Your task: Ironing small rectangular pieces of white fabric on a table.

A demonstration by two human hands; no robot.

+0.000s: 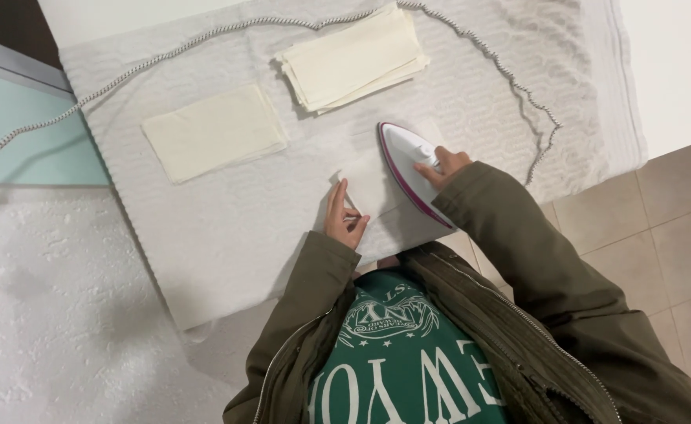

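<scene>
My right hand [442,165] grips the handle of a white iron with a magenta edge [405,157], which rests on a pale cloth piece [369,182] spread on a white towel-covered board [227,228]. My left hand [344,216] lies flat with fingers extended on the near-left edge of that cloth piece, beside the iron. Both arms wear olive jacket sleeves.
A single cream cloth rectangle [213,132] lies at the left of the board. A stack of several cream cloths [351,61] sits at the back. The iron's braided cord [164,56] loops round the board's far side. Tiled floor [659,228] is at the right, a white textured surface [47,314] at the left.
</scene>
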